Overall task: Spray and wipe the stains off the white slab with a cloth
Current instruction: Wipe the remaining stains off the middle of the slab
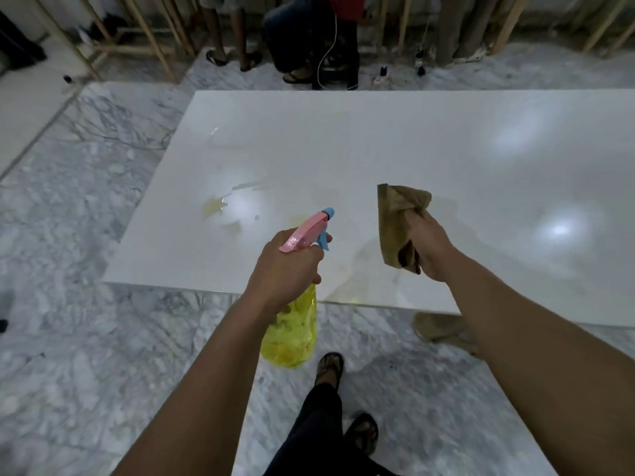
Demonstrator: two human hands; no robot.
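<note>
Yellowish stains (214, 207) lie near the white slab's (412, 142) near-left corner, ahead-left of the left hand (285, 266) gripping the spray bottle (295, 324); right hand (427, 249) clutches the cloth (395, 218).

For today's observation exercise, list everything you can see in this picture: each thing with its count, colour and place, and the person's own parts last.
White slab: one, glossy white, lying on the floor ahead.
Stains: several, yellowish, on the slab's near left part.
Spray bottle: one, yellow body with pink and blue head, held over the slab's near edge.
Cloth: one, brown, held above the slab.
Marble floor: grey-white, all around the slab.
Wooden poles: several, pale, beyond the slab.
Bystanders' legs: a few, at the far side.
Left hand: gripping the bottle.
Right hand: gripping the cloth.
Own feet: two, in dark sandals, on the floor.
</note>
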